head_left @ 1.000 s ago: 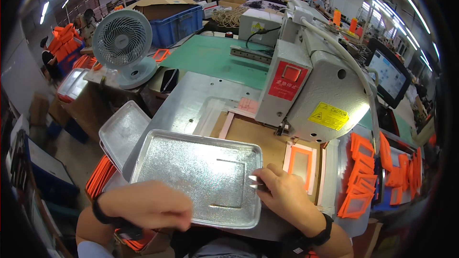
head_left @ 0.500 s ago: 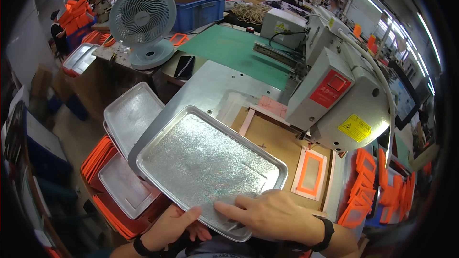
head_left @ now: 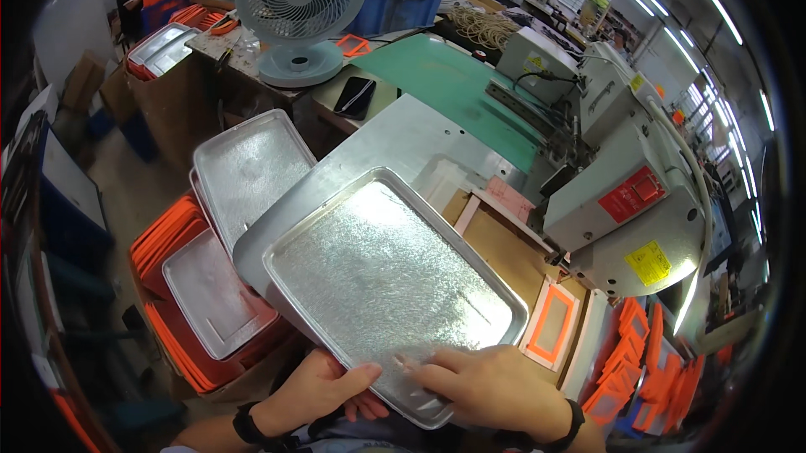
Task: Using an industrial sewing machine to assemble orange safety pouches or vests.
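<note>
A silvery metal tray [head_left: 369,251] with a raised rim lies tilted in front of me, its far part over a grey machine plate. My left hand [head_left: 323,386] is closed on its near left edge, thumb at the rim and fingers lower down. Across the tray's near right part reaches my right hand [head_left: 495,390], fingers bent, fingertips at the tray's floor. By those fingertips is a faint clear glint; whether it is a thin film I cannot tell. Right of the tray, an orange rectangular frame [head_left: 552,321] sits in a pale holder on a tan board.
A grey machine head [head_left: 621,193] overhangs the right side. Two more trays, an upper tray [head_left: 252,172] and a lower tray [head_left: 210,293], lie left by stacked orange pieces [head_left: 172,243]. A fan [head_left: 300,0], a phone [head_left: 355,97] and orange frames [head_left: 621,361] surround the workplace.
The view has shifted, so most things sit elsewhere in the picture. My right fingers were stretched along the tray floor and are now more bent. The left hand still holds the edge.
</note>
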A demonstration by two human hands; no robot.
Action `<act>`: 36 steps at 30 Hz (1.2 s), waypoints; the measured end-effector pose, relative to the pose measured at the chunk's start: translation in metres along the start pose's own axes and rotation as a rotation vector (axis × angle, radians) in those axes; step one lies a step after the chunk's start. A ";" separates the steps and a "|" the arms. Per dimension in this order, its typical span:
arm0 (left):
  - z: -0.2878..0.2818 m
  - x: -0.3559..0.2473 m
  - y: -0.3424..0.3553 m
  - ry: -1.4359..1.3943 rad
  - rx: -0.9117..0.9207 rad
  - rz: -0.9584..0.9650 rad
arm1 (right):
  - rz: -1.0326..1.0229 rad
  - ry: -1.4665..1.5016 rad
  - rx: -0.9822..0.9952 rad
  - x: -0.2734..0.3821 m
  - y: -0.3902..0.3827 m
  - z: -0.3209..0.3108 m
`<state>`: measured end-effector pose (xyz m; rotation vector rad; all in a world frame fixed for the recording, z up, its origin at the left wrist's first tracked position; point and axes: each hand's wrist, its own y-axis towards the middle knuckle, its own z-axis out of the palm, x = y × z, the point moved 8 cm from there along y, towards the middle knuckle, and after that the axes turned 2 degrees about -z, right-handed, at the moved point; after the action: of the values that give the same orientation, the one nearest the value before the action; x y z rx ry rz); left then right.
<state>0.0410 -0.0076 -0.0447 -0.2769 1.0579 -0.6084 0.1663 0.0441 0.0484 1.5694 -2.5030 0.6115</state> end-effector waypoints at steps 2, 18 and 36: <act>0.000 0.000 0.001 0.003 0.006 0.004 | 0.012 0.024 -0.038 0.002 -0.001 -0.005; 0.001 -0.002 0.000 -0.010 0.008 0.018 | -0.058 -0.076 -0.031 0.006 -0.012 0.002; 0.004 -0.006 0.000 -0.014 -0.037 0.054 | 0.191 -0.034 -0.150 0.011 -0.020 -0.025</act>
<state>0.0421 -0.0045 -0.0384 -0.2834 1.0602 -0.5379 0.1764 0.0370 0.0798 1.3119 -2.6746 0.4102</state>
